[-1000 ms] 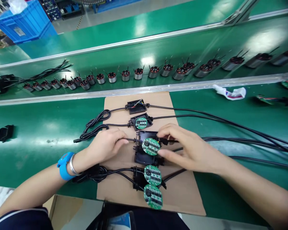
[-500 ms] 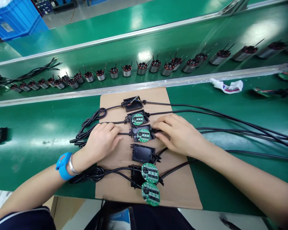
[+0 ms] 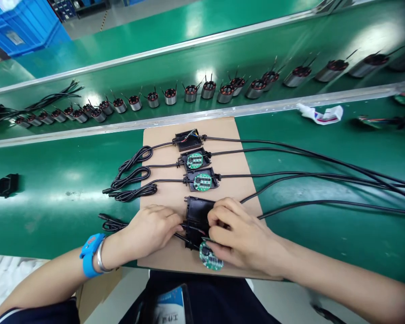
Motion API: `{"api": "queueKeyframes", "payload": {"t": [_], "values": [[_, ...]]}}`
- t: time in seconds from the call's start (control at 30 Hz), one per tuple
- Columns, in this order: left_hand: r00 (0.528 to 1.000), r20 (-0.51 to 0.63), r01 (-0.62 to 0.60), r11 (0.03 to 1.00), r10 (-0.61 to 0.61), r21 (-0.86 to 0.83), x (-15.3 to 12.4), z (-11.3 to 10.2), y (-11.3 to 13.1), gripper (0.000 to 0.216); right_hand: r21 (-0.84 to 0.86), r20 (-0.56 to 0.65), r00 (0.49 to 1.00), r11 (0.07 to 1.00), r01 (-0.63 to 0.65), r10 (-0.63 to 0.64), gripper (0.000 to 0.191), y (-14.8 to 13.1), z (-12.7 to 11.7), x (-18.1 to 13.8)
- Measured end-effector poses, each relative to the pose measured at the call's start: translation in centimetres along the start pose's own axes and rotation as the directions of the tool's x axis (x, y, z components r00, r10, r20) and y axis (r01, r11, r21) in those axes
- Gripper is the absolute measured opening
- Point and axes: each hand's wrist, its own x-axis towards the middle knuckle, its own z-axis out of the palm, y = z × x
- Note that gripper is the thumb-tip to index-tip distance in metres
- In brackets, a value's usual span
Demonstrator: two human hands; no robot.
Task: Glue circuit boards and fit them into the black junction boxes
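Observation:
On a brown cardboard sheet (image 3: 168, 204) lie several black plastic housings with black cables. Two of them, one housing (image 3: 195, 160) and another (image 3: 202, 181), each hold a round green circuit board. My left hand (image 3: 151, 231) is curled on a cable at the left side of an empty black housing (image 3: 197, 213) near the front. My right hand (image 3: 238, 236) pinches at the housing's right side, its fingers over a green round board (image 3: 209, 261) that peeks out below. The farthest housing (image 3: 188, 139) shows loose coloured wires.
A row of small metal motor stators (image 3: 170, 96) with copper windings runs along the conveyor lane behind. Coiled cable ends (image 3: 131, 180) lie left of the cardboard; long cables (image 3: 324, 180) trail right. A black part (image 3: 7, 184) sits far left, a crumpled white wrapper (image 3: 320, 114) far right, a blue crate (image 3: 23, 27) at top left.
Both hands left the third housing, now with its green board seated inside, and came down toward me to the front housings and loose boards.

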Motion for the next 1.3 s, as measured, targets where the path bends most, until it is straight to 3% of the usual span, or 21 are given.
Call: {"api": "queueKeyframes", "payload": {"t": [0.1, 0.17, 0.23, 0.3, 0.5, 0.73, 0.83, 0.93, 1.03, 1.17, 1.3], "values": [[0.999, -0.038, 0.02, 0.998, -0.018, 0.054, 0.0, -0.8, -0.2, 0.02, -0.051, -0.025, 1.0, 0.999, 0.007, -0.008, 0.011, 0.4, -0.8, -0.4], [0.995, -0.089, 0.067, 0.988, -0.055, 0.14, 0.2, -1.3, -0.5, 0.025, -0.047, -0.013, 0.997, 0.996, -0.071, 0.071, 0.022, 0.9, -1.6, -0.9], [0.99, -0.118, 0.104, 0.97, -0.08, 0.219, 0.6, -1.5, -1.0, 0.028, -0.049, 0.011, 0.989, 0.988, -0.145, 0.145, 0.02, 1.6, -2.1, -1.2], [0.992, -0.092, 0.11, 0.956, -0.088, 0.271, 1.2, -1.5, -1.3, 0.028, -0.085, 0.037, 0.983, 0.981, -0.175, 0.179, 0.01, 2.3, -2.2, -1.5], [0.98, 0.087, 0.141, 0.937, -0.178, 0.321, 2.1, -1.7, -1.6, 0.02, -0.304, 0.019, 0.988, 0.942, -0.141, 0.154, 0.016, 3.6, -0.9, -1.0], [0.968, 0.063, 0.223, 0.948, -0.243, 0.225, -1.1, -3.8, -2.3, 0.024, -0.344, -0.105, 0.987, 0.927, -0.152, 0.122, 0.019, 3.9, 0.4, -0.6], [0.973, -0.005, 0.223, 0.937, -0.23, 0.27, -2.2, -4.0, -2.3, 0.022, -0.376, -0.088, 0.989, 0.916, -0.14, 0.115, 0.021, 3.8, 0.7, -0.2], [0.98, -0.092, 0.2, 0.876, -0.178, 0.439, -2.3, -4.2, -2.1, 0.025, -0.391, -0.082, 0.99, 0.91, -0.141, 0.119, 0.02, 3.7, 0.9, 0.2], [0.991, -0.082, 0.137, 0.807, -0.111, 0.575, -2.2, -4.3, -1.9, 0.024, -0.39, -0.115, 0.988, 0.91, -0.144, 0.107, 0.018, 3.5, 0.5, 0.2], [0.982, -0.183, 0.13, 0.885, -0.051, 0.448, -2.8, -3.5, -0.7, 0.023, -0.268, -0.072, 0.997, 0.963, -0.003, -0.017, 0.012, 2.8, -0.8, -1.3], [0.991, -0.128, -0.021, 0.98, 0.047, 0.198, -3.6, -1.0, 0.6, 0.029, -0.096, 0.096, 0.992, 0.991, 0.09, -0.081, 0.009, 2.2, -1.6, -3.4]]}}
